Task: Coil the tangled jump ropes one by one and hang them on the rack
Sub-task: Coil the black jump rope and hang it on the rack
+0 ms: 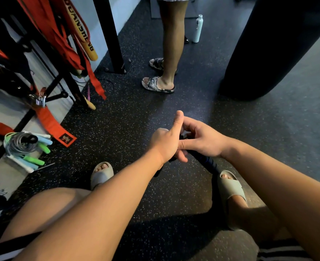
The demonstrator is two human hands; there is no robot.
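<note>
Both my hands meet over the speckled floor, gripping a dark jump rope. My left hand [166, 142] is closed around it with the thumb pointing up. My right hand [202, 140] wraps the same bundle from the right. A black handle with blue rings [205, 160] sticks out below my right hand toward my right foot; another dark end [158, 173] pokes out under my left wrist. The cord itself is mostly hidden by my fingers. At the left stands the black rack [65, 80], hung with red straps. Coiled ropes with green and blue handles [26, 147] lie at its base.
A person in patterned slides [156, 84] stands ahead. A large black punching bag [272, 46] hangs at the right. A white bottle [197, 29] stands on the floor behind. A black post [111, 34] rises near the wall. My grey slides [230, 187] are planted below my hands.
</note>
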